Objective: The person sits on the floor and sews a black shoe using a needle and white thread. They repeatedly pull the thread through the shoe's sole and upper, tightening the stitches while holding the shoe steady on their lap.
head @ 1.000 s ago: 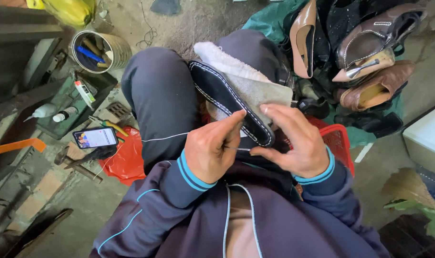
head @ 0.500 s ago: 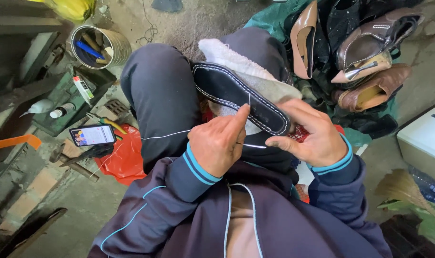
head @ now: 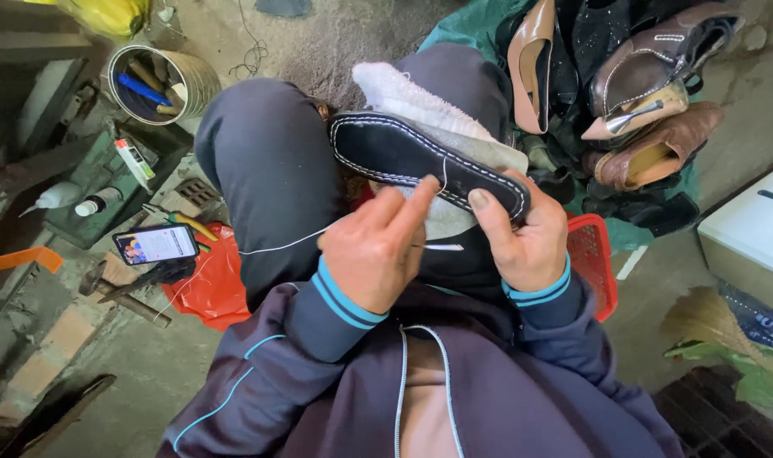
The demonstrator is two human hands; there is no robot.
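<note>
L hand [head: 378, 250] now pinching white thread [head: 284, 243], pulled taut to 9 o'clock vs earlier; R hand [head: 522, 233] fingers clamped on black sole [head: 420, 159].

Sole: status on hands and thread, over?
Left hand pinching thread. Right hand gripping sole, over towel. Nothing in the way.

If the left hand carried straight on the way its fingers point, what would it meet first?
Probably the black shoe sole with white edge stitching: the left hand points up-right at it, fingertips apparently already at its near edge, though depth is unclear.
</note>
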